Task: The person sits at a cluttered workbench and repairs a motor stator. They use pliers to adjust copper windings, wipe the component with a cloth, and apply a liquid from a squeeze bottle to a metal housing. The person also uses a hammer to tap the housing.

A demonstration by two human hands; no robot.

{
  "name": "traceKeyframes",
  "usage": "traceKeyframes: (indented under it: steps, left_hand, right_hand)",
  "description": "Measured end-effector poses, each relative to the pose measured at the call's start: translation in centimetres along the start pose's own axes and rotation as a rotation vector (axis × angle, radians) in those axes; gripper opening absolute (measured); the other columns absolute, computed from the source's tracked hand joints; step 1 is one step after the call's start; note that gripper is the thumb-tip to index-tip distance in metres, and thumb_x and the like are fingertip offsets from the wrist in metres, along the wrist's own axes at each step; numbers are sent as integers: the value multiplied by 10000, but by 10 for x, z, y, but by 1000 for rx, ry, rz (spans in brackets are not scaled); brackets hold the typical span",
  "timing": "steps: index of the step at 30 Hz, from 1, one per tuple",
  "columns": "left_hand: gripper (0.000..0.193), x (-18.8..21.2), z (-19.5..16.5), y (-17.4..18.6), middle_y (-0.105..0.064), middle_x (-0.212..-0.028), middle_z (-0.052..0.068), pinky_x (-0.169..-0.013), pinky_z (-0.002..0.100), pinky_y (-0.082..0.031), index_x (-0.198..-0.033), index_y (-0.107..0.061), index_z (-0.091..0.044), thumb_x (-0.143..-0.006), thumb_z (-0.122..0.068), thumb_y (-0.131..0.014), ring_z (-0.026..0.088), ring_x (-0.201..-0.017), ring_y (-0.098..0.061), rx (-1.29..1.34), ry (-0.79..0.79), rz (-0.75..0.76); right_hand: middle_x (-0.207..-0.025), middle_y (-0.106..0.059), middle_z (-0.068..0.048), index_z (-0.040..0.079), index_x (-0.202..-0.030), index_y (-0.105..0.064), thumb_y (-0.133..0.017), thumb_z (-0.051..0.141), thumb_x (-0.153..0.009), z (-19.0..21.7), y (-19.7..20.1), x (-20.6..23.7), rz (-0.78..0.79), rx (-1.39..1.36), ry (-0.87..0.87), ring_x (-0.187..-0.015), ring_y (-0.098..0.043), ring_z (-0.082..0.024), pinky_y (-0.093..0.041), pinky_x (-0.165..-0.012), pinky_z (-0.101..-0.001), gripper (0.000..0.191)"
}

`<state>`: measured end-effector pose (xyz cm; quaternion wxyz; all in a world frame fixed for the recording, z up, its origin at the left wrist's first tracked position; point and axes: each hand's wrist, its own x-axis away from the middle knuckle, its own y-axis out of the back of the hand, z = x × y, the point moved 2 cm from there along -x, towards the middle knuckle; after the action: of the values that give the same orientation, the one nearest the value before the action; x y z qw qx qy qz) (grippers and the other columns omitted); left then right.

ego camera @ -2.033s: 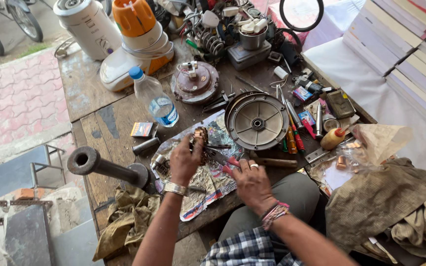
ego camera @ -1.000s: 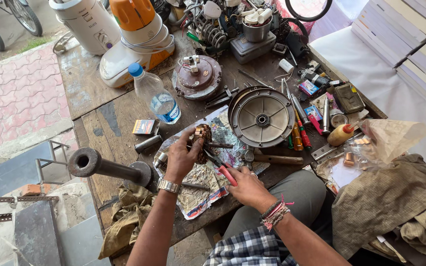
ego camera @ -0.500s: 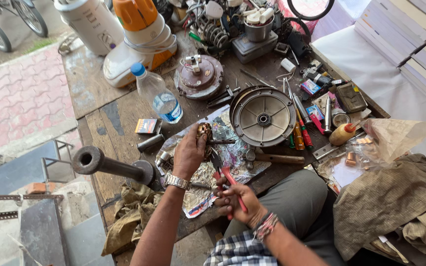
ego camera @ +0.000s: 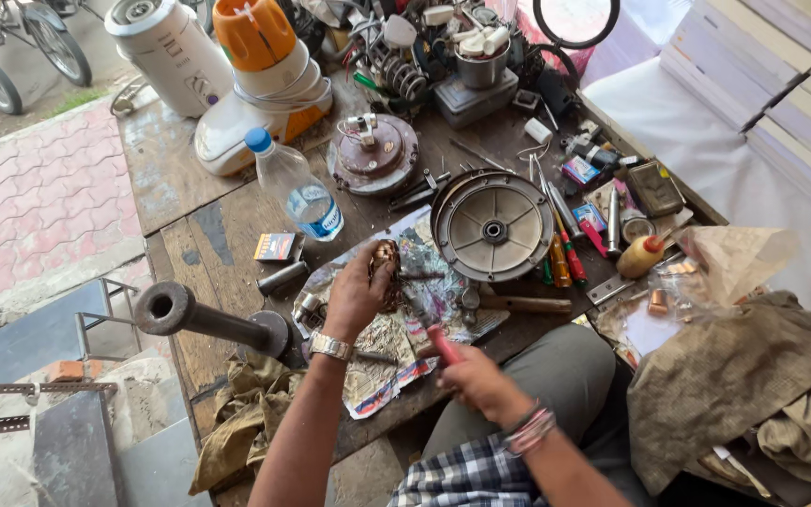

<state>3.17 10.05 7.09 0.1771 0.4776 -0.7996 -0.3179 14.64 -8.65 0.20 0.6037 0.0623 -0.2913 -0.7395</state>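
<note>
While our left hand (ego camera: 357,299) grips the copper-wound motor armature (ego camera: 386,268) upright over the printed paper (ego camera: 396,361), our right hand (ego camera: 471,376) clenches a red-handled screwdriver (ego camera: 436,340); we judge the armature heavy and rigid, best held around its core.

The coil (ego camera: 386,272) in the left hand (ego camera: 357,299) was copper-brown, and the screwdriver (ego camera: 441,344) in the right hand (ego camera: 477,383) had a red handle. Beside the coil, the bottle (ego camera: 298,192) was clear with a blue cap. The shirt (ego camera: 466,474) was blue-and-white plaid, the desk (ego camera: 208,239) weathered brown, and the disc (ego camera: 492,225) pale grey.
</note>
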Motion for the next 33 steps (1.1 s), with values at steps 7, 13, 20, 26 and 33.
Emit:
traceKeyframes:
  steps: [7, 13, 20, 26, 33]
  left_hand:
    - [502, 6, 6, -2, -700, -1172, 160, -775, 438, -626, -1420, -498, -146, -960, -311, -609, 305, -946, -761, 90, 165, 101]
    - [540, 3, 9, 3, -717, -1117, 225, -800, 483, -586, -1394, -498, -57, -925, -272, -658, 340, -948, -738, -58, 100, 55]
    - [729, -2, 11, 9, -689, -1113, 342, -890, 498, -555, -1558, -374, -49, -899, -249, -613, 375, -935, -702, -165, 45, 74]
    - [714, 7, 23, 20, -634, -1321, 208, -725, 486, -607, -1541, -347, -106, -864, -68, -568, 397, -905, -719, 182, 410, 176]
    - [662, 38, 21, -33, -507, -1396, 281, -791, 542, -622, -1534, -201, -118, -955, -39, -511, 380, -1084, -681, 1365, 626, -366]
  right_hand:
    - [-1190, -557, -124, 252, -1466, -506, -647, 154, -817, -5, 7, 11, 38, 320, -49, -1038, -621, -357, -512, -916, -488, 672]
    - [-1173, -568, -134, 227, -1473, -526, -734, 195, -752, -20, 14, 10, 100, -17, 13, -1151, -574, -326, -478, -1000, -404, 751]
    - [-1500, -466, -78, 314, -1501, -521, -739, 169, -741, 4, 9, 25, -22, 507, -8, -1300, -435, -295, -284, -1066, -518, 804]
    - [-1497, -427, -102, 368, -1481, -539, -705, 126, -768, 12, 25, 44, -23, 586, -48, -1359, -405, -286, -278, -1060, -525, 771]
    - [-1430, -521, -133, 59, -1463, -531, -717, 95, -807, -17, 28, 30, -20, -410, -7, -1276, -535, -253, -420, -1059, -383, 682]
